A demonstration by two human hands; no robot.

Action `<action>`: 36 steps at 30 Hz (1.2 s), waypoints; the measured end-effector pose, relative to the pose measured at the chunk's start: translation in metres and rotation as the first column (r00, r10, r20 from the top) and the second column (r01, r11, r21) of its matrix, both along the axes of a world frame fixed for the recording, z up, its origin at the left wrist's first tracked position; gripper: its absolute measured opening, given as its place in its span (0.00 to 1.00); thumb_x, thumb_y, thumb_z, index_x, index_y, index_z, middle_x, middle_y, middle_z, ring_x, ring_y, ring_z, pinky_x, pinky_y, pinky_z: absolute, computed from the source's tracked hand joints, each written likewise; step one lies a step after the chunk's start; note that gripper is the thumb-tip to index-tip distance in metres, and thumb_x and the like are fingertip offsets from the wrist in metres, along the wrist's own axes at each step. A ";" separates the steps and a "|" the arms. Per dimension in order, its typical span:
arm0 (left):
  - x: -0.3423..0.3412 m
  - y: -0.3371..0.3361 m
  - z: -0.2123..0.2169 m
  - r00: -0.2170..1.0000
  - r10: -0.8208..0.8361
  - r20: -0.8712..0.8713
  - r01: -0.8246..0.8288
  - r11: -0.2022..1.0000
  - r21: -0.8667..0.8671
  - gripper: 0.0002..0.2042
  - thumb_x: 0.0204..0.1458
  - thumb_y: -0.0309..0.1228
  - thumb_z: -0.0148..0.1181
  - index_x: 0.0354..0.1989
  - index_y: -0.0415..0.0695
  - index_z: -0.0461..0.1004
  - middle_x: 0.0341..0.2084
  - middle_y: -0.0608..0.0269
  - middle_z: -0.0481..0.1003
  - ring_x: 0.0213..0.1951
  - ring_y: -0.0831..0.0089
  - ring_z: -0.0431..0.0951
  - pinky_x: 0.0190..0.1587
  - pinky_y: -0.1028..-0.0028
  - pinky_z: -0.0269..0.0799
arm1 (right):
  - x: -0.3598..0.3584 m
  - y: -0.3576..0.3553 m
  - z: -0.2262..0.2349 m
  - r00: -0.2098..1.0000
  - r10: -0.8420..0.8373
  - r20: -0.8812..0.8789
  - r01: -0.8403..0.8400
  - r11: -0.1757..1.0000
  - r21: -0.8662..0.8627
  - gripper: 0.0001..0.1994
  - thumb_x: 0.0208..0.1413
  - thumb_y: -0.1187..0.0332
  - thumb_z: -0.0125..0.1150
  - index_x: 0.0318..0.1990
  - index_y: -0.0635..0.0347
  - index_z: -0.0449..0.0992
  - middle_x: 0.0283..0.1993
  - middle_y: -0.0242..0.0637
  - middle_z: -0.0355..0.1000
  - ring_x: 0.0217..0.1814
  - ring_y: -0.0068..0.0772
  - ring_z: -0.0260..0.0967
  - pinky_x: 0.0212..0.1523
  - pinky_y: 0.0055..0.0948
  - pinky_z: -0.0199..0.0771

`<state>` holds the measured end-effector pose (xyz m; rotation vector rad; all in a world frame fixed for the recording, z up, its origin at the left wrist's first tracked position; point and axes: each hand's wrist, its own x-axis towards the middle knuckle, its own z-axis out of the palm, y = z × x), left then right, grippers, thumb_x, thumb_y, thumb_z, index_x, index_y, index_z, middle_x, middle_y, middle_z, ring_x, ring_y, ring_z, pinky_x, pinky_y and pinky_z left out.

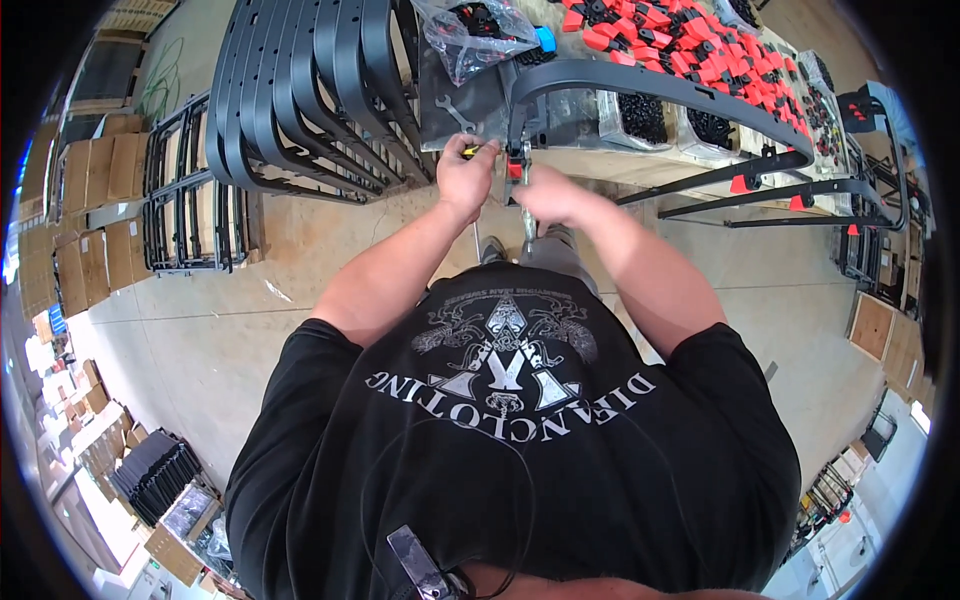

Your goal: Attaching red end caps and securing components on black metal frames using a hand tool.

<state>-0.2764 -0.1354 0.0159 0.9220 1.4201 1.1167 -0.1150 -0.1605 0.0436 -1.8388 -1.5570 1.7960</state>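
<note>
My left hand (466, 180) is closed around a screwdriver with a yellow and black handle (469, 153); its thin shaft shows below the hand. My right hand (548, 195) is wrapped around a long silver metal tool (529, 222), whose exact kind I cannot make out. Between the hands, at the end of a curved black tubular frame (640, 75), sits a small red part (514, 169). The silver tool stands right beside this end. On the dark bench top just beyond my left hand lies an open-ended wrench (456, 112).
Several curved black frames (300, 90) stand stacked at left of the bench. A heap of red plastic parts (690, 45) covers the far right, with boxes of small black parts (643, 118) before it. A clear plastic bag (470, 40) lies at the back. Frame legs (740, 205) jut out rightward.
</note>
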 end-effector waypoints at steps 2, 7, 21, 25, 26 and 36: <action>-0.001 -0.003 0.000 0.999 -0.024 0.037 0.027 0.996 -0.087 0.08 0.56 0.30 0.68 0.36 0.46 0.73 0.23 0.72 0.69 0.21 0.84 0.62 0.21 0.76 0.56 | -0.006 -0.012 -0.028 0.924 0.012 0.381 -0.177 0.899 0.402 0.18 0.58 0.65 0.54 0.45 0.77 0.74 0.34 0.54 0.77 0.33 0.51 0.80 0.31 0.54 0.80; -0.003 -0.007 -0.004 1.000 0.022 0.012 -0.022 0.998 0.052 0.08 0.56 0.30 0.68 0.34 0.44 0.74 0.26 0.71 0.71 0.27 0.82 0.65 0.29 0.77 0.63 | -0.007 -0.001 0.048 0.984 -0.136 -0.111 0.101 0.955 -0.280 0.15 0.60 0.66 0.53 0.44 0.74 0.71 0.31 0.47 0.74 0.24 0.45 0.75 0.18 0.44 0.75; 0.003 0.000 0.005 1.000 -0.014 -0.013 0.013 0.999 -0.030 0.09 0.54 0.32 0.70 0.34 0.42 0.75 0.26 0.69 0.72 0.29 0.80 0.67 0.34 0.74 0.68 | -0.007 -0.029 -0.038 0.929 -0.155 0.335 -0.064 0.826 0.560 0.16 0.57 0.63 0.55 0.40 0.72 0.72 0.35 0.54 0.76 0.37 0.44 0.78 0.31 0.45 0.76; -0.004 -0.011 -0.008 0.990 0.039 -0.133 -0.026 0.995 0.095 0.08 0.56 0.31 0.69 0.36 0.44 0.75 0.27 0.71 0.72 0.29 0.82 0.67 0.31 0.77 0.64 | -0.017 -0.015 -0.020 0.895 -0.118 0.429 -0.105 0.882 0.460 0.16 0.56 0.64 0.56 0.40 0.73 0.73 0.32 0.53 0.77 0.33 0.46 0.78 0.31 0.43 0.76; -0.005 -0.009 -0.010 0.989 0.044 -0.143 -0.031 0.995 0.096 0.08 0.56 0.31 0.69 0.36 0.44 0.75 0.27 0.71 0.72 0.29 0.82 0.67 0.31 0.77 0.64 | -0.012 -0.008 -0.006 0.978 -0.090 0.187 0.047 0.974 0.224 0.16 0.56 0.64 0.56 0.41 0.73 0.74 0.32 0.54 0.77 0.33 0.48 0.79 0.33 0.43 0.77; -0.005 -0.008 -0.011 0.998 -0.010 -0.060 0.012 0.999 0.035 0.09 0.57 0.32 0.68 0.40 0.45 0.74 0.26 0.71 0.70 0.24 0.84 0.64 0.24 0.77 0.60 | -0.005 -0.013 -0.013 0.917 -0.009 0.398 -0.089 0.970 0.228 0.29 0.57 0.62 0.61 0.58 0.76 0.61 0.49 0.61 0.76 0.50 0.60 0.77 0.53 0.45 0.74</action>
